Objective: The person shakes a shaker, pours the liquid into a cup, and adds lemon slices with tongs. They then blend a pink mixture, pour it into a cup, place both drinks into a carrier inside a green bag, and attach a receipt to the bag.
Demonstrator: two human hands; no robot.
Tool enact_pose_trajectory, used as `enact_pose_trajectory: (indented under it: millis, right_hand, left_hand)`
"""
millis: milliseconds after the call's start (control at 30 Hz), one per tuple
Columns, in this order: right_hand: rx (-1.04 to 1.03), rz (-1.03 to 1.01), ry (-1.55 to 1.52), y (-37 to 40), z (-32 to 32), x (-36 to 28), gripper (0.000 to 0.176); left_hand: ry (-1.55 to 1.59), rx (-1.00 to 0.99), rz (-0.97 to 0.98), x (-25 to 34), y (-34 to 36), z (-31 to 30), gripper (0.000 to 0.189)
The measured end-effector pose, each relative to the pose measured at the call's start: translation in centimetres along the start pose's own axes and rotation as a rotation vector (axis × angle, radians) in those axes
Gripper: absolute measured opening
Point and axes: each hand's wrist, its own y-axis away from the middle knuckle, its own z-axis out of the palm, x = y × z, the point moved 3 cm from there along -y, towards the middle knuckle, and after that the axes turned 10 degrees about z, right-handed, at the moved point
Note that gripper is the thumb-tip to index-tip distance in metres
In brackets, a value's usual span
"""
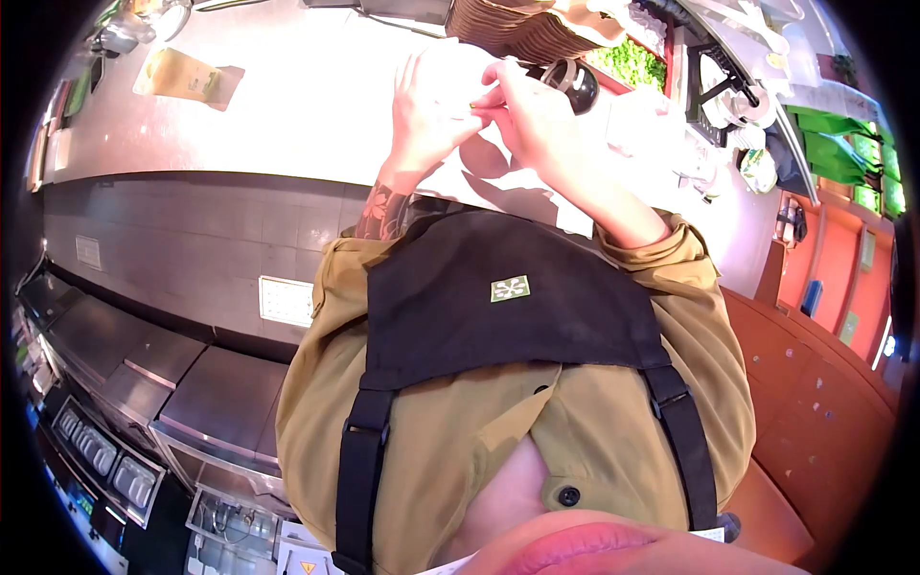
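Observation:
Both hands are raised together over the bright white counter [297,134]. My left hand [428,113] has its fingers partly extended upward, with the thumb and fingertips meeting the other hand. My right hand [522,113] is bent at the fingers, its fingertips pinched together against the left thumb. Something small and dark shows between the fingertips, too small to name. A pale, overexposed shape lies behind the hands, and its edges cannot be made out. A black round container [572,86] stands just beyond my right hand.
A stack of brown containers [494,29] stands at the back. Chopped greens [630,63] fill a tray at the back right. A pale-yellow packet [182,75] lies at the counter's left. Metal-topped units [220,402] are at lower left.

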Motion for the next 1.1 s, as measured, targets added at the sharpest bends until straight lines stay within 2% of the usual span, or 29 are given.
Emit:
enact_pose_trajectory:
  millis: [100, 200, 267, 300, 333, 400, 433, 467, 500, 533, 567, 633, 667, 733, 767, 933, 1067, 1100]
  right_hand:
    - [-0.108, 0.058, 0.124, -1.2, 0.2, -0.6, 0.017]
    - [-0.184, 0.021, 0.275, -3.2, 0.1, -1.1, 0.016]
    - [-0.426, 0.246, 0.044, -4.6, 0.1, 0.5, 0.016]
    - [-0.468, 0.265, 0.011, -5.1, -0.3, 1.7, 0.020]
    - [-0.505, 0.281, -0.024, -5.3, -0.9, 2.1, 0.024]
    - [-0.558, 0.314, 0.120, -4.9, -1.9, 1.2, 0.017]
    - [-0.577, 0.272, 0.128, -4.2, -1.3, 1.1, 0.013]
    - [-0.446, 0.160, 0.071, -3.7, -0.8, 0.8, 0.007]
    - [-0.271, 0.134, -0.037, -2.9, -0.7, 0.4, 0.006]
    - [-0.024, -0.031, -0.051, -2.8, -0.6, -0.1, 0.008]
    - [-0.059, -0.036, -0.034, -3.4, -0.3, 0.1, 0.012]
    - [0.024, -0.065, 0.047, -4.1, -0.2, -0.4, 0.013]
    - [0.057, -0.064, 0.112, -4.5, -0.1, -0.4, 0.015]
    - [-0.025, -0.083, 0.162, -5.7, -0.7, 0.1, 0.018]
    - [-0.076, -0.088, 0.184, -5.7, -0.6, 0.2, 0.020]
    - [-0.035, 0.019, -0.057, -4.8, -0.3, 1.7, 0.025]
    - [0.140, 0.017, -0.122, -3.4, -0.1, 1.4, 0.026]
    - [0.218, 0.028, -0.044, -3.3, 0.5, 1.3, 0.023]
  left_hand:
    - [-0.060, 0.042, 0.011, 0.4, -0.3, 0.2, 0.082]
    - [-0.100, 0.023, -0.013, 0.7, -0.3, -0.1, 0.080]
    - [-0.111, 0.016, 0.058, 0.5, -0.3, 0.0, 0.080]
    - [-0.108, -0.012, 0.031, 0.3, 0.0, 0.3, 0.079]
    - [-0.116, -0.044, 0.084, 0.1, 0.2, 0.5, 0.079]
    - [-0.128, -0.109, 0.193, 0.3, 0.9, 1.1, 0.079]
    - [-0.030, -0.104, 0.050, 2.1, 0.9, 0.6, 0.076]
    - [-0.280, -0.106, 0.284, 1.7, 1.3, 0.6, 0.074]
    - [0.065, -0.131, -0.041, -0.8, 0.8, 0.4, 0.075]
    - [0.158, -0.171, -0.131, -1.2, 0.3, 0.2, 0.075]
    - [0.245, -0.204, -0.225, -1.6, -0.1, 0.0, 0.076]
    - [-0.062, -0.202, 0.064, -1.0, -2.1, -0.9, 0.076]
    - [-0.058, -0.156, 0.159, -0.9, -2.6, -0.9, 0.071]
    - [-0.042, -0.050, 0.358, -1.9, -3.8, -0.6, 0.060]
    - [0.054, -0.116, 0.271, -3.2, -4.2, -0.2, 0.076]
    - [0.119, -0.136, 0.188, -2.5, -4.3, 0.0, 0.072]
    - [0.121, -0.121, 0.252, -2.2, -4.0, 0.0, 0.072]
    - [0.103, -0.108, 0.279, -2.4, -3.6, 0.0, 0.072]
